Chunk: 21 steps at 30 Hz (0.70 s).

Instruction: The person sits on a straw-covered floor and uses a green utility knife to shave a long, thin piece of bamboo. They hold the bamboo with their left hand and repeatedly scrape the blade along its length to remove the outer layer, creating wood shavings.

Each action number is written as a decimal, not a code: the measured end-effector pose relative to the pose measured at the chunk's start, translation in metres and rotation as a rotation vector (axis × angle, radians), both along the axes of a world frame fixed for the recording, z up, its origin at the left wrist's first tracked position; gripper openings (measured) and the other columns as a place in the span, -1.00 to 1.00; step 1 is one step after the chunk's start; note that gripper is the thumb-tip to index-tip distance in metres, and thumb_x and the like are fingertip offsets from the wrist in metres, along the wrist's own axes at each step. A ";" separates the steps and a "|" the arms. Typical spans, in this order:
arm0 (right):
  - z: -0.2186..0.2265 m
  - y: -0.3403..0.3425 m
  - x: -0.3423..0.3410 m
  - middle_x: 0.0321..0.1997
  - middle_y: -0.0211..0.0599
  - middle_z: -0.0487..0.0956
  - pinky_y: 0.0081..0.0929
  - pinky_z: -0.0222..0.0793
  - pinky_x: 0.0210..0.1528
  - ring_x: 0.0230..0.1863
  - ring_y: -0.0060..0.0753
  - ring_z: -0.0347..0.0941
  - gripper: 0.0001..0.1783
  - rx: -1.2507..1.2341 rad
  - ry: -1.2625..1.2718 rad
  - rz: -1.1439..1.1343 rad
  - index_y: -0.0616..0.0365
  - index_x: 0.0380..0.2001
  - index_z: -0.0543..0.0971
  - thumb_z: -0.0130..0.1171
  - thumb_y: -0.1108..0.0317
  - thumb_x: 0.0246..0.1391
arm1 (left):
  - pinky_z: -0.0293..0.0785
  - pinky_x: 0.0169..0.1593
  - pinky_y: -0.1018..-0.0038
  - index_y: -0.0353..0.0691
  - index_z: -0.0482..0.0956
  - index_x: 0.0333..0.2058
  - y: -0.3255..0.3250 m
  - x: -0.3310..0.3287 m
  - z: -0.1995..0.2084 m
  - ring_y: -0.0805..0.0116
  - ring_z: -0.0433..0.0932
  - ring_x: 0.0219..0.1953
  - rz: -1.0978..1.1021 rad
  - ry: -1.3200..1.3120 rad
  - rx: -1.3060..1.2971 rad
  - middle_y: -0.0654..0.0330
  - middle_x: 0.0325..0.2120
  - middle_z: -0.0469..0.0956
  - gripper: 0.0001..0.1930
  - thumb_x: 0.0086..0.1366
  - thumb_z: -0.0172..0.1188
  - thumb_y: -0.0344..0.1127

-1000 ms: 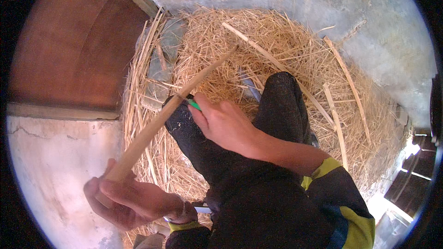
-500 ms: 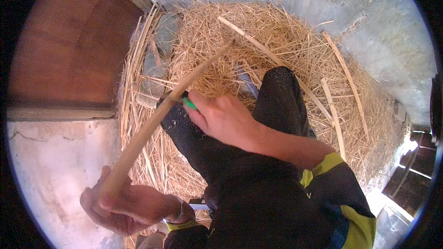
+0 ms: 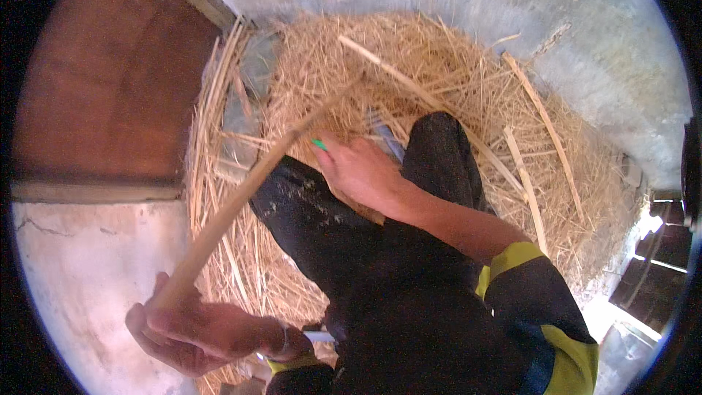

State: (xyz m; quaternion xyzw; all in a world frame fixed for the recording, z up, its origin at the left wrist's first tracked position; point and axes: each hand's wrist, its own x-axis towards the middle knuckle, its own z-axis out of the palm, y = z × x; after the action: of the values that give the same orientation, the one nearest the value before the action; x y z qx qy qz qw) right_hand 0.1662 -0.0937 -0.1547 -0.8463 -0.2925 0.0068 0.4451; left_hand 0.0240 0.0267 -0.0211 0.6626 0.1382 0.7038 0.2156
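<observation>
A long pale stick, like split bamboo with a dark node, slants up and away from the lower left. My left hand is closed round its thick near end. Its thin far end points over the straw. My right hand is closed on a green-handled tool, mostly hidden in the fist; its blade cannot be made out. That hand is just right of the stick's middle, above my dark-trousered knees, with a small gap to the stick. A brownish piece shows under the right hand.
Straw-like shavings cover the floor around my legs. Several pale strips lie on them, one long strip ahead and another at the right. A brown panel stands at the left, a grey-blue wall at the far side.
My right hand with the green-handled tool has moved slightly right and up, off the stick it was against. My left hand keeps its hold, and the stick is nearly still.
</observation>
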 end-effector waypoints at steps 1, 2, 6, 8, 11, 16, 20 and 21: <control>0.015 0.005 -0.012 -0.74 0.03 0.43 -0.10 0.34 -0.65 -0.68 0.11 0.42 -0.77 0.020 -0.039 0.039 0.22 -0.28 0.41 -0.04 0.26 0.13 | 0.30 -0.55 0.58 -0.51 0.41 -0.16 0.001 -0.004 0.001 0.13 0.57 -0.37 -0.003 0.009 0.004 -0.02 -0.28 0.47 -0.67 0.25 0.08 -0.31; 0.016 0.010 -0.023 -0.70 0.06 0.45 -0.08 0.36 -0.59 -0.63 0.12 0.44 -0.77 0.008 -0.011 0.067 0.20 -0.26 0.41 -0.06 0.26 0.13 | 0.31 -0.54 0.58 -0.51 0.41 -0.16 0.002 -0.008 0.002 0.13 0.57 -0.37 -0.004 0.019 0.009 -0.02 -0.28 0.47 -0.67 0.25 0.08 -0.30; -0.111 -0.028 0.034 -0.63 0.15 0.44 -0.05 0.36 -0.49 -0.54 0.13 0.44 -0.76 -0.306 0.003 -0.055 0.24 -0.26 0.38 -0.08 0.28 0.14 | 0.36 -0.52 0.56 -0.51 0.40 -0.16 -0.001 0.006 0.003 0.11 0.56 -0.37 -0.067 0.000 -0.068 -0.04 -0.29 0.48 -0.66 0.25 0.08 -0.29; -0.107 -0.039 0.048 -0.62 0.16 0.44 -0.06 0.36 -0.47 -0.52 0.13 0.44 -0.76 -0.336 -0.003 -0.141 0.25 -0.27 0.37 -0.09 0.27 0.15 | 0.39 -0.51 0.55 -0.52 0.40 -0.16 0.001 0.001 0.000 0.11 0.56 -0.37 -0.101 0.035 0.002 -0.05 -0.29 0.48 -0.66 0.25 0.08 -0.29; -0.014 -0.027 -0.004 -0.64 0.10 0.44 -0.06 0.35 -0.49 -0.53 0.16 0.43 -0.76 -0.117 0.165 -0.055 0.24 -0.27 0.36 -0.09 0.25 0.16 | 0.42 -0.50 0.54 -0.51 0.40 -0.15 0.002 -0.006 0.001 0.09 0.56 -0.37 -0.093 0.027 0.052 -0.07 -0.29 0.47 -0.66 0.25 0.09 -0.29; 0.078 -0.022 -0.066 -0.73 -0.03 0.39 -0.19 0.32 -0.64 -0.64 0.04 0.44 -0.73 0.211 0.155 0.275 0.20 -0.34 0.31 -0.05 0.18 0.15 | 0.35 -0.62 0.58 -0.54 0.42 -0.21 -0.003 -0.007 0.001 0.09 0.57 -0.45 -0.058 0.009 0.062 -0.09 -0.30 0.47 -0.68 0.22 0.12 -0.31; 0.053 -0.008 -0.044 -0.73 0.03 0.42 -0.14 0.35 -0.64 -0.67 0.07 0.43 -0.74 -0.096 0.274 0.052 0.22 -0.34 0.33 -0.04 0.21 0.14 | 0.28 -0.68 0.63 -0.56 0.44 -0.26 -0.017 0.000 0.004 0.14 0.56 -0.51 -0.029 -0.012 -0.023 -0.05 -0.40 0.50 -0.65 0.16 0.19 -0.31; 0.043 -0.002 -0.032 -0.72 0.07 0.43 -0.09 0.37 -0.61 -0.66 0.11 0.43 -0.75 -0.011 0.076 -0.061 0.22 -0.35 0.35 -0.03 0.22 0.13 | 0.28 -0.68 0.63 -0.57 0.44 -0.26 -0.018 0.000 0.004 0.16 0.56 -0.51 -0.014 0.000 -0.062 -0.04 -0.42 0.50 -0.64 0.15 0.20 -0.30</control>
State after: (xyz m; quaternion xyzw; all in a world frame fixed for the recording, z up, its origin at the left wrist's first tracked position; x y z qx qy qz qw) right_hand 0.1338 -0.0955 -0.1115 -0.8565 -0.2493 0.0273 0.4511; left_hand 0.0243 0.0090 -0.0168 0.6566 0.1553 0.6976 0.2409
